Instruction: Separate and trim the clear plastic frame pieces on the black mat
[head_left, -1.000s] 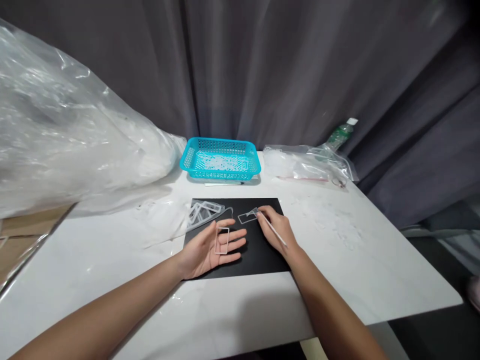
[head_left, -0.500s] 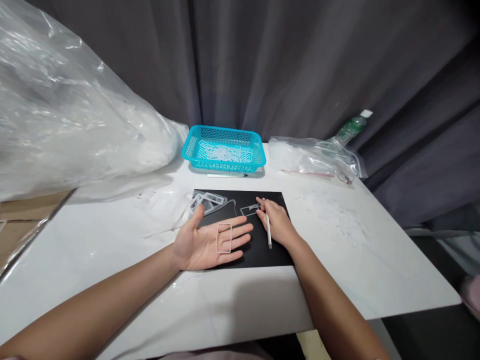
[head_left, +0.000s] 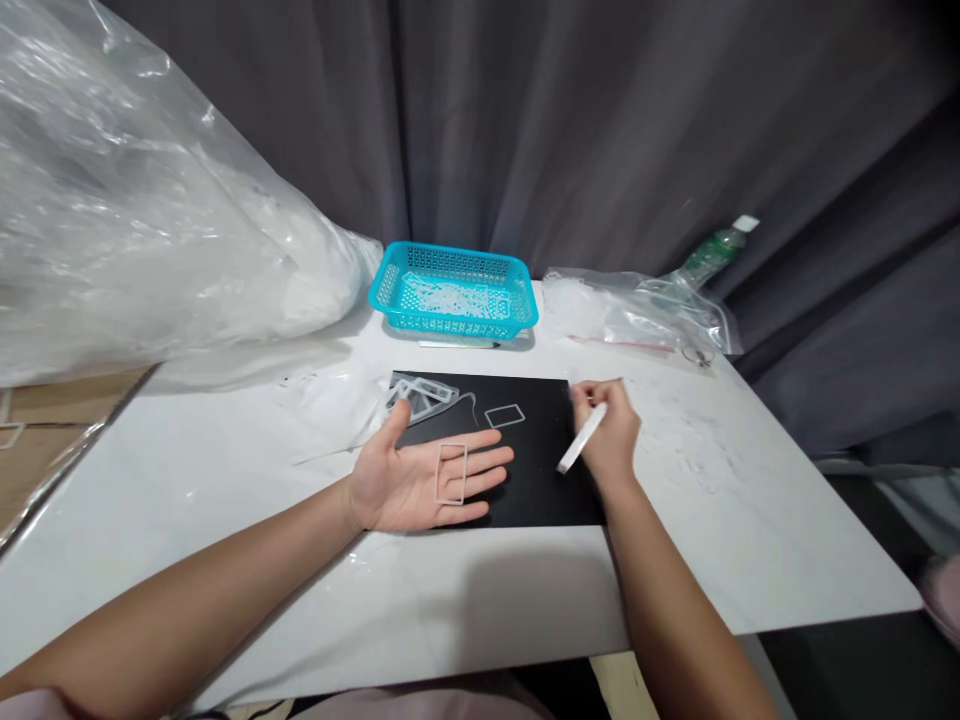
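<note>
My left hand lies palm up over the black mat, fingers spread, with a thin pale rectangular frame resting across the fingers. At the mat's right edge, my right hand is closed round a white pen-like tool, its end pointing down to the left. A second rectangular frame lies flat on the mat between the hands. Several more frames sit on clear film at the mat's upper left, partly behind my left thumb.
Behind the mat stands a blue basket with white bits inside. A large plastic bag fills the left. Clear bags and a green bottle are at the back right. White scraps lie on the right.
My right hand has moved right, off the frame on the mat, with the tool still in it. The frame there now lies uncovered. My left hand keeps its pose.
</note>
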